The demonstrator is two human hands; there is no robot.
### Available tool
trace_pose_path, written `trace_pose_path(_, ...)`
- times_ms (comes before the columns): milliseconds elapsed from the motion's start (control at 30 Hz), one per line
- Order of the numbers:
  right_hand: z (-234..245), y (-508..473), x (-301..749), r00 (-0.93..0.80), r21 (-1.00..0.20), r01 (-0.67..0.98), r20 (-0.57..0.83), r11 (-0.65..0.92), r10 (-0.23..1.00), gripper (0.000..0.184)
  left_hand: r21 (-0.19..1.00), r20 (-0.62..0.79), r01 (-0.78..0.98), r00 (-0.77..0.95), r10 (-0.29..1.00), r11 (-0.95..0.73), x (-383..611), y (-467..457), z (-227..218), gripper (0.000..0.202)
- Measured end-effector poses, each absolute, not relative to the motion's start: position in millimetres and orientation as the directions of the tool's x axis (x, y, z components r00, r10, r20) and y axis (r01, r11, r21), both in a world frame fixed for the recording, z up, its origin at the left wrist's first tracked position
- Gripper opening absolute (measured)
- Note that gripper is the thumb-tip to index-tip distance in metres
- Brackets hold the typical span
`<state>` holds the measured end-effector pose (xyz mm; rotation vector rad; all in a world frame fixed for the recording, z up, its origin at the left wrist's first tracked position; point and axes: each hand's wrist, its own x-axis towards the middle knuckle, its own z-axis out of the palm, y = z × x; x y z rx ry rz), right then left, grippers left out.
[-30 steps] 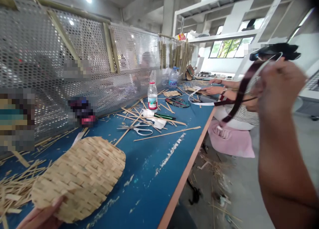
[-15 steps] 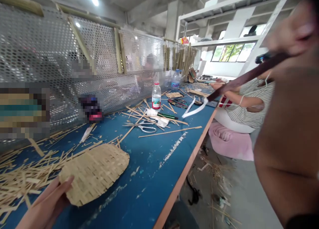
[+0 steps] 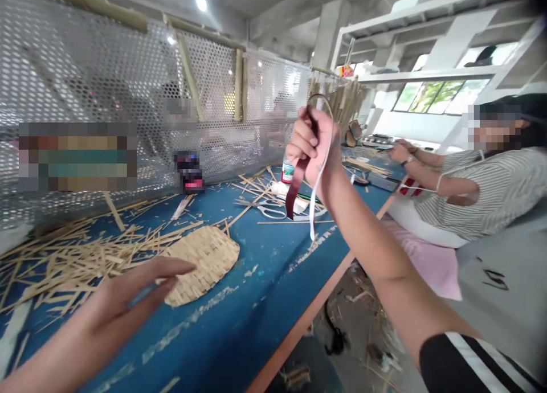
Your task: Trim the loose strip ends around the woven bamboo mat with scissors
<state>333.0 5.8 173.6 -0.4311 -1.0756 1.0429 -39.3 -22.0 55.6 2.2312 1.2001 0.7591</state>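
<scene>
My right hand (image 3: 311,148) is raised above the blue table (image 3: 252,290), fingers closed round a looped strip (image 3: 294,191) that is dark red on one side and white on the other; its ends hang down below my fist. My left hand (image 3: 132,290) is stretched out flat over the table, fingers apart, its fingertips just at the near edge of a woven bamboo mat (image 3: 205,259) that lies flat on the table. It holds nothing.
Loose bamboo slivers (image 3: 81,262) are heaped left of the mat. Scissors (image 3: 269,212) and a bottle lie farther back. A perforated metal screen (image 3: 128,97) runs along the table's far side. Another person (image 3: 478,182) in a striped shirt sits at the right.
My right hand has come down from near the camera and out over the table with the strip. My left hand has let go of the mat's edge and opened flat. The view has turned left.
</scene>
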Motion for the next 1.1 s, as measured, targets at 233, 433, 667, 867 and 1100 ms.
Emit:
trace_pose_path(233,157,33,259,-0.141,-0.728,-0.499,0.604,0.470,0.785,0.033,0.747,0.202,0.343,0.698,0.686,-0.569,60,-20,66,0.064)
trace_pose_path(433,158,34,274,0.024,-0.702,-0.429,0.620,0.569,0.784,0.033,0.960,0.154,0.041,0.749,0.644,-0.278,81,2,62,0.033)
trace_pose_path(667,90,48,390,-0.172,-0.953,0.065,0.281,0.296,0.944,0.048,0.942,0.095,0.169,0.694,0.713,-0.290,55,17,85,0.032)
trace_pose_path(867,81,39,381,-0.140,-0.705,0.669,0.189,0.234,0.972,0.033,0.880,-0.107,0.374,0.756,0.646,-0.293,54,30,80,0.040)
trace_pose_path(1100,94,-10,272,-0.523,-0.645,0.480,0.334,0.594,0.785,0.026,0.915,-0.076,0.309,0.765,0.640,-0.261,56,38,68,0.018)
